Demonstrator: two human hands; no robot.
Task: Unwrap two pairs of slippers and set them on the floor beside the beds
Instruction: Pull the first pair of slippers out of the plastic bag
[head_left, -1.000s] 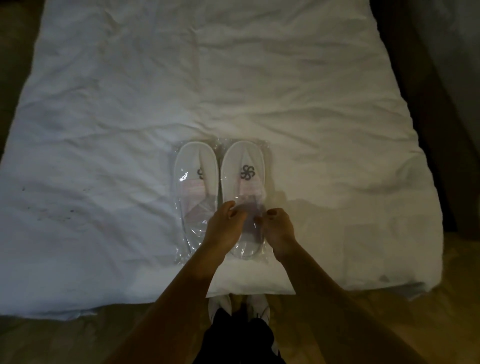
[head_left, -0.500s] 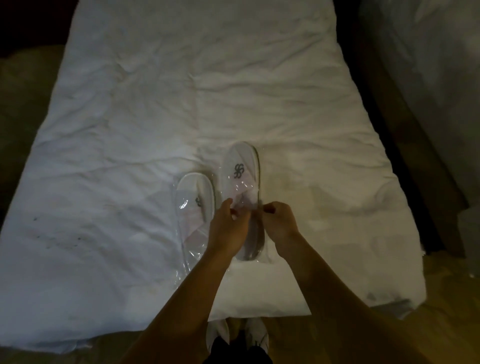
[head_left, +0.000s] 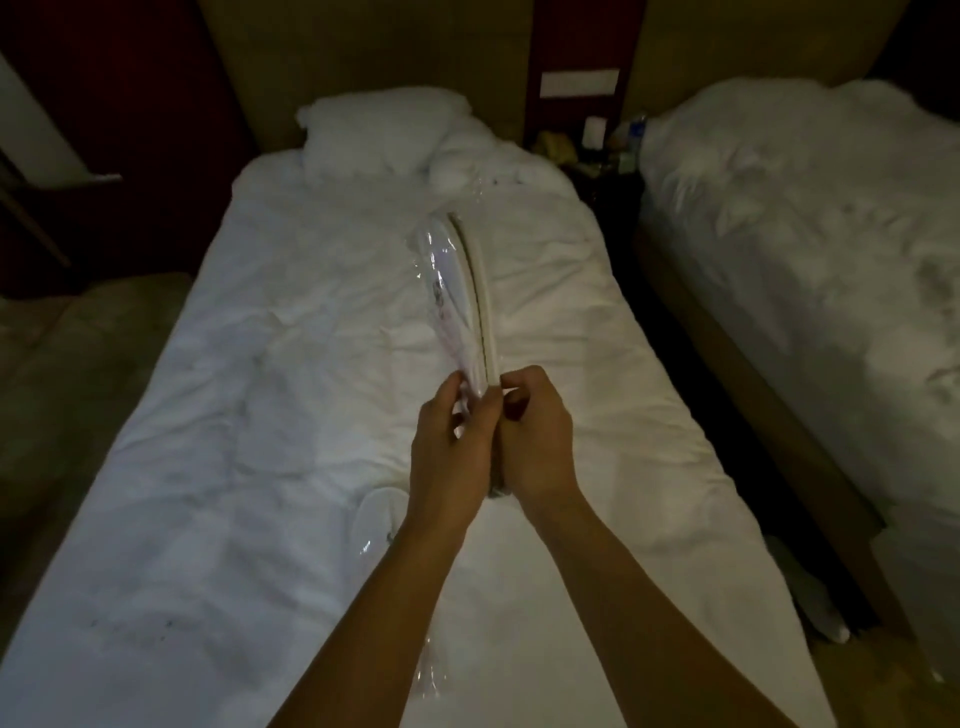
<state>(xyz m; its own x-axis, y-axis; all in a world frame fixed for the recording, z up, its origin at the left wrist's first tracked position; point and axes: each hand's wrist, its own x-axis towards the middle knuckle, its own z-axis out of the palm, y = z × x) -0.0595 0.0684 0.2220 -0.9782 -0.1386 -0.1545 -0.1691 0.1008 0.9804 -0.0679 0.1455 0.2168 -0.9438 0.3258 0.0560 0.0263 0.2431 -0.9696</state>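
A pair of white slippers in a clear plastic wrap (head_left: 467, 296) is held up edge-on above the white bed (head_left: 291, 395), toes pointing away from me. My left hand (head_left: 452, 447) pinches the wrap at the heel end from the left. My right hand (head_left: 535, 436) grips the same end from the right. A second wrapped pair of slippers (head_left: 376, 519) lies flat on the bed below my left forearm, partly hidden by it.
A pillow (head_left: 374, 135) lies at the head of the bed. A second bed (head_left: 810, 249) stands to the right across a dark narrow gap (head_left: 675, 364). A nightstand with small items (head_left: 597, 145) sits between the headboards. Brown floor (head_left: 78, 364) lies on the left.
Both hands lifted the right-hand wrapped pair off the bed and turned it on edge. The other pair stayed on the bed. The view tilted up to show the whole room.
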